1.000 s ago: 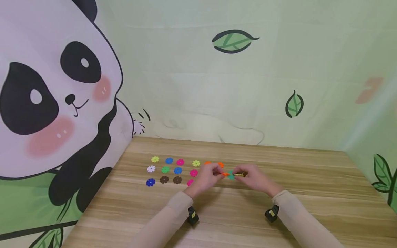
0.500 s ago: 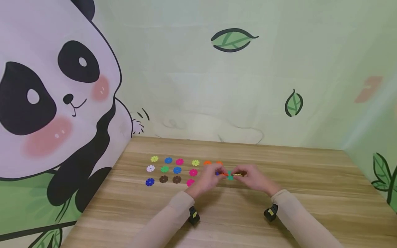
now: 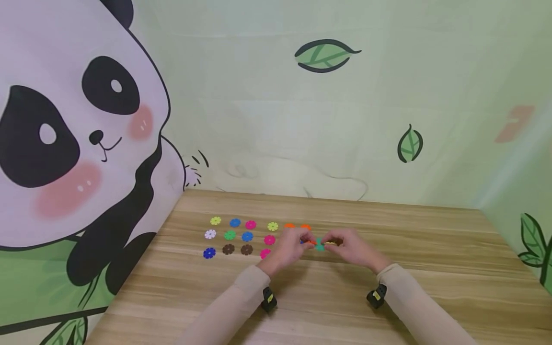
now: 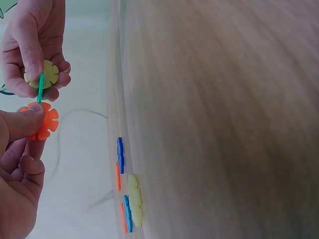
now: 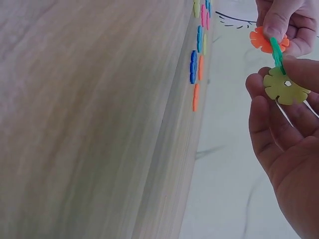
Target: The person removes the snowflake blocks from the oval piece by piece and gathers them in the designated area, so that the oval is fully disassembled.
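Observation:
My left hand (image 3: 286, 249) pinches an orange flower-shaped disc (image 4: 50, 121) with notched edges between thumb and fingers. Facing it, my right hand (image 3: 355, 247) pinches a yellow notched disc (image 5: 285, 89). Between these two stands a green disc (image 5: 276, 54), seen edge-on in both wrist views and crosswise to the others. One green edge meets the yellow disc under the right thumb; the opposite edge meets the orange disc by the left thumb. How deep the slots sit in each other is hidden by the thumbs. Both hands are held above the wooden table (image 3: 327, 306).
Loose notched discs lie in rows left of and behind the hands, among them a white one (image 3: 210, 234), a dark blue one (image 3: 209, 253), a brown one (image 3: 228, 249) and a pink one (image 3: 269, 240). A panda-printed backdrop (image 3: 258, 120) rises behind the table.
My left hand has shifted slightly right, bringing the orange disc against the green one. A blue disc on the table now shows beside the left fingers. The right hand has hardly moved.

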### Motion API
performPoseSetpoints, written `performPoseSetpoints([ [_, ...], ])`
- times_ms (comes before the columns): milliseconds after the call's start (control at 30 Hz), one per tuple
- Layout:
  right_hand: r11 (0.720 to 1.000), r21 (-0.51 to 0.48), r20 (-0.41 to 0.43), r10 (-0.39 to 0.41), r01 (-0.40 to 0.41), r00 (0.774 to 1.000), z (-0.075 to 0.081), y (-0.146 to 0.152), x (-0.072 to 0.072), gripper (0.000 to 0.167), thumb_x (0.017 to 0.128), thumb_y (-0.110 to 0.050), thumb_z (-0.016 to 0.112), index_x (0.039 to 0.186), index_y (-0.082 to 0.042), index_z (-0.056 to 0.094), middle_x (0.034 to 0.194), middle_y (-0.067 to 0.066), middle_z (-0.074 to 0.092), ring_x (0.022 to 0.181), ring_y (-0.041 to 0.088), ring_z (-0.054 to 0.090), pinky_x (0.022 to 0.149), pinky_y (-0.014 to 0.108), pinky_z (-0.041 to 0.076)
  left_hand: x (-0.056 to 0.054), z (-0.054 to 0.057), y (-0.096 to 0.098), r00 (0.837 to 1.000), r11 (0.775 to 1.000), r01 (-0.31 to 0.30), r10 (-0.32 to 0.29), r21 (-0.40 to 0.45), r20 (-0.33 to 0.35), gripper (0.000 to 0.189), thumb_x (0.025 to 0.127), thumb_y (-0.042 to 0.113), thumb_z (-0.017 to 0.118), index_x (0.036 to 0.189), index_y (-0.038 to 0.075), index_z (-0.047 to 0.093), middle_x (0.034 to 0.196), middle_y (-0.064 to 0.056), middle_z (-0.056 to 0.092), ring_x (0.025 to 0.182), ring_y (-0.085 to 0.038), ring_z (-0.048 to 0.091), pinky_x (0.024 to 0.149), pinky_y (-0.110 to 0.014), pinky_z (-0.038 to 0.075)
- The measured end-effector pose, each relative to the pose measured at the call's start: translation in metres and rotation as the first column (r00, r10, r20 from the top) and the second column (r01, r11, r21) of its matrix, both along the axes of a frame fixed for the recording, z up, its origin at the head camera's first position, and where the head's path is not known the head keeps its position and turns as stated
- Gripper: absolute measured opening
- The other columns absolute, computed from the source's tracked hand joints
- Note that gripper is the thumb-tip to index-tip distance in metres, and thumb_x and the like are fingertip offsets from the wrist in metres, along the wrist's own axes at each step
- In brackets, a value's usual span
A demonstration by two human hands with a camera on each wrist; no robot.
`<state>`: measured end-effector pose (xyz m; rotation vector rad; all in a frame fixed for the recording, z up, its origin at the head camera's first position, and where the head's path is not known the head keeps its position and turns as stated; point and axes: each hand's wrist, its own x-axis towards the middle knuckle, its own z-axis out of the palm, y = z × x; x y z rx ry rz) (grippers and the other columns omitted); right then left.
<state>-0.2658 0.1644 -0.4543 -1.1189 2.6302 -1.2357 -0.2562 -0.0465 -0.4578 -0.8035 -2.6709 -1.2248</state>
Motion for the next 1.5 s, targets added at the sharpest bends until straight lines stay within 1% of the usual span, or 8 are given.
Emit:
performPoseSetpoints([
  [167, 1.0, 0.011, -0.009, -0.02, 0.02, 1.0, 0.0, 0.002, -0.001, 0.011, 0.087, 0.0, 0.064, 0.094, -0.007, 0.07, 0.095, 0.002, 0.069, 0.087, 0.014, 0.062, 0.071, 0.028, 0.051, -0.001, -0.001, -0.001, 0.999, 0.999, 0.021, -0.023, -0.037, -0.032, 0.005, 0.082, 0.006, 0.073, 0.083, 0.009, 0.069, 0.078, 0.002, 0.068, 0.07, -0.002, 0.059, 0.062, -0.015, 0.047],
  [267, 0.999, 0.02, -0.018, -0.03, 0.03, 0.999, 0.0, 0.003, -0.001, 0.011, 0.087, 0.0, 0.064, 0.093, -0.007, 0.07, 0.095, 0.001, 0.069, 0.087, 0.014, 0.062, 0.071, 0.028, 0.051, -0.001, -0.001, -0.002, 0.999, 0.999, 0.029, -0.029, -0.035, -0.017, 0.005, 0.082, 0.006, 0.072, 0.084, 0.009, 0.069, 0.078, 0.003, 0.068, 0.071, -0.002, 0.059, 0.063, -0.015, 0.048],
  [533, 0.998, 0.036, -0.013, -0.048, 0.049, 0.999, 0.003, 0.007, 0.0, 0.012, 0.087, -0.002, 0.064, 0.091, -0.012, 0.07, 0.095, 0.0, 0.069, 0.089, 0.014, 0.063, 0.072, 0.029, 0.051, -0.006, -0.001, -0.01, 0.99, 0.998, 0.024, -0.031, 0.049, 0.134, 0.005, 0.085, 0.007, 0.07, 0.089, 0.011, 0.068, 0.08, 0.003, 0.067, 0.075, -0.01, 0.062, 0.063, -0.021, 0.049],
  [667, 0.998, 0.029, -0.009, -0.05, 0.051, 0.999, 0.001, 0.009, 0.001, 0.011, 0.088, -0.003, 0.064, 0.091, -0.011, 0.07, 0.096, 0.0, 0.069, 0.088, 0.015, 0.063, 0.072, 0.029, 0.051, -0.007, 0.001, -0.015, 0.985, 0.998, 0.039, -0.047, 0.051, 0.167, 0.005, 0.086, 0.01, 0.07, 0.089, 0.009, 0.067, 0.078, 0.003, 0.066, 0.073, -0.011, 0.061, 0.063, -0.022, 0.049],
  [833, 0.998, 0.025, -0.014, -0.049, 0.049, 0.999, -0.002, 0.011, 0.0, 0.01, 0.087, -0.002, 0.065, 0.091, -0.01, 0.07, 0.096, 0.003, 0.069, 0.088, 0.016, 0.063, 0.071, 0.028, 0.051, -0.007, 0.001, -0.017, 0.98, 0.999, 0.051, -0.052, 0.012, 0.194, 0.008, 0.086, 0.013, 0.07, 0.092, 0.01, 0.065, 0.076, 0.006, 0.063, 0.07, -0.007, 0.059, 0.062, -0.023, 0.049],
  [967, 0.998, 0.032, -0.006, -0.051, 0.051, 0.999, -0.003, 0.011, 0.0, 0.011, 0.087, -0.003, 0.065, 0.091, -0.012, 0.07, 0.097, 0.0, 0.069, 0.089, 0.014, 0.062, 0.071, 0.028, 0.05, -0.007, -0.002, -0.016, 0.975, 0.996, 0.072, -0.059, -0.056, 0.214, 0.01, 0.086, 0.014, 0.07, 0.094, 0.011, 0.064, 0.078, 0.006, 0.062, 0.071, -0.007, 0.057, 0.06, -0.023, 0.048],
  [1300, 0.998, 0.046, 0.009, -0.05, 0.049, 0.999, -0.002, 0.011, 0.002, 0.011, 0.089, -0.004, 0.064, 0.093, -0.013, 0.07, 0.098, 0.0, 0.068, 0.089, 0.015, 0.062, 0.073, 0.029, 0.051, -0.003, -0.004, -0.015, 0.97, 0.988, 0.098, -0.068, -0.121, 0.233, 0.017, 0.079, 0.004, 0.075, 0.095, 0.004, 0.067, 0.086, 0.001, 0.065, 0.08, -0.01, 0.059, 0.072, -0.021, 0.048],
  [1500, 0.997, 0.054, 0.018, -0.063, 0.062, 0.998, -0.002, 0.011, 0.002, 0.01, 0.089, -0.006, 0.064, 0.094, -0.014, 0.07, 0.099, -0.001, 0.068, 0.089, 0.015, 0.062, 0.074, 0.03, 0.05, 0.0, -0.005, -0.015, 0.965, 0.967, 0.147, -0.094, -0.206, 0.246, 0.03, 0.074, -0.001, 0.077, 0.102, 0.003, 0.07, 0.093, -0.003, 0.068, 0.081, -0.01, 0.061, 0.072, -0.019, 0.049],
])
